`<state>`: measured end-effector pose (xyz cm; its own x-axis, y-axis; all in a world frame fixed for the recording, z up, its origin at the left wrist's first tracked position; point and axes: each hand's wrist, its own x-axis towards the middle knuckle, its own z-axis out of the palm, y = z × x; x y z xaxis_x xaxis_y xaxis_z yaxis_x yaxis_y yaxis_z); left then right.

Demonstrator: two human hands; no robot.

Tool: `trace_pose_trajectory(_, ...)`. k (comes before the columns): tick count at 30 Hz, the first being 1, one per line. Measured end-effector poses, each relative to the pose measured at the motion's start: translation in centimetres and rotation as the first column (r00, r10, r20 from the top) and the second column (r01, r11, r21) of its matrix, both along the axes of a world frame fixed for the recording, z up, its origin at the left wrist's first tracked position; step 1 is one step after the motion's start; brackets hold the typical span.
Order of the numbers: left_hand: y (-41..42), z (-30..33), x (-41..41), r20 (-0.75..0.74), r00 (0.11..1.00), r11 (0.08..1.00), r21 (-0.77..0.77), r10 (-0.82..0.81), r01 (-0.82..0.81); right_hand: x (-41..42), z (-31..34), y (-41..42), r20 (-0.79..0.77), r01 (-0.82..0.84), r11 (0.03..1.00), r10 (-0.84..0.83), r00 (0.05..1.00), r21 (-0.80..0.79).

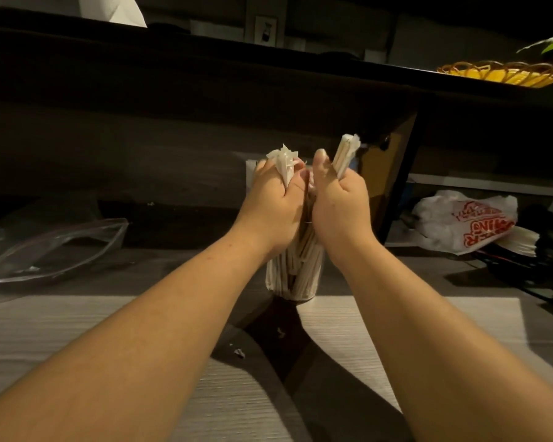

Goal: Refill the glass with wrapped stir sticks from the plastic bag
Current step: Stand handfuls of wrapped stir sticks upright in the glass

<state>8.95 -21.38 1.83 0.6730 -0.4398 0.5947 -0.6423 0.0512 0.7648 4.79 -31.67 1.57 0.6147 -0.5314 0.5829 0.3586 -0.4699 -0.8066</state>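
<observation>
I see both fists over the glass [296, 275] — left hand [273, 204] and right hand [340, 204] each grip stir sticks [345, 154], probably to tamp them down. Clear plastic bag [55, 248] lies spent on the table [77, 317].

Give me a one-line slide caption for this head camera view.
Both hands, left hand and right hand, grip wrapped stir sticks above a stick-filled glass.

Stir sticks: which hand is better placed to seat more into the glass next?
Right, probably. The right hand grips a straight bundle of stir sticks above the glass; the left hand holds only crumpled wrapper ends.
</observation>
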Motion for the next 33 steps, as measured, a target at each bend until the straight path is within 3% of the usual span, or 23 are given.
trace_pose_trajectory(2, 0.2, -0.1, 0.1, -0.017, 0.998, 0.998, 0.009, -0.057, 0.057, -0.2, -0.4, -0.2, -0.022, -0.052, 0.999, 0.052, 0.998, 0.001)
trace_pose_trajectory(5, 0.7, -0.2, 0.0, -0.057, 0.992, 0.99, -0.099, -0.11, 0.104, -0.8, -0.6, -0.4, 0.011, -0.176, 0.984, 0.176, 0.984, -0.013)
trace_pose_trajectory(8, 1.0, 0.3, -0.1, 0.065, 0.997, 0.985, -0.165, -0.036, 0.046, -1.3, -0.6, -0.3, 0.055, -0.224, 0.972, 0.228, 0.972, -0.067)
trace_pose_trajectory(13, 1.0, 0.8, -0.1, 0.241, 0.969, 0.999, -0.029, 0.044, -0.039, -1.0, 0.8, -0.5, 0.198, -0.114, 0.981, 0.144, 0.969, -0.156)
trace_pose_trajectory(17, 0.8, -0.3, 0.4, 0.279, 0.959, 0.989, 0.119, 0.054, -0.09, -0.5, 0.3, -0.9, 0.124, -0.046, 0.99, 0.063, 0.99, -0.136)
trace_pose_trajectory(20, 0.6, -1.2, 0.6, 0.327, 0.941, 0.983, 0.125, 0.086, -0.133, -0.3, -0.8, -0.9, 0.116, -0.02, 0.987, 0.039, 0.992, -0.158)
trace_pose_trajectory(28, 0.2, -0.9, 0.4, 0.112, 0.989, 0.994, 0.036, 0.097, -0.101, -0.8, -1.1, -0.5, 0.205, 0.054, 0.98, -0.013, 0.979, -0.192)
trace_pose_trajectory(33, 0.2, -1.4, 0.4, 0.109, 0.986, 0.992, 0.007, 0.123, -0.125, -0.9, -0.1, -0.2, 0.207, 0.109, 0.97, -0.064, 0.976, -0.218)
